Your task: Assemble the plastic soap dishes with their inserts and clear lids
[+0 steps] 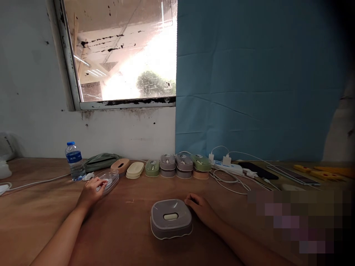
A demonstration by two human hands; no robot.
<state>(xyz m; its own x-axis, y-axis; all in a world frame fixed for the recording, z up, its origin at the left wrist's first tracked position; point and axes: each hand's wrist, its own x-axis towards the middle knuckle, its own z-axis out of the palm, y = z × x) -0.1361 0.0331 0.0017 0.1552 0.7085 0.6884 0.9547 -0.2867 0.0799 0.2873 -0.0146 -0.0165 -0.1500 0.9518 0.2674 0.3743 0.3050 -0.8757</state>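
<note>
Tabletop (122, 232): topped by grey lidded box (172, 226).
Left hand (93, 191): left of box, fingers drawn together at clear tray (113, 181); hold cannot be told.
Box: likely light, stiff, slick; best gripped by sidewalls.
Right hand (202, 210): loosely curled right of box, nothing visibly held.

Left grip (93, 188) farther forward — right grip (200, 208) half-curled

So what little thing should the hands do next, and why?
Maybe the left hand should lift a white piece from the clear tray, since its fingers are right there. A back grey box has a round label on top; the front grey box, beside the right hand, shows none.
</note>
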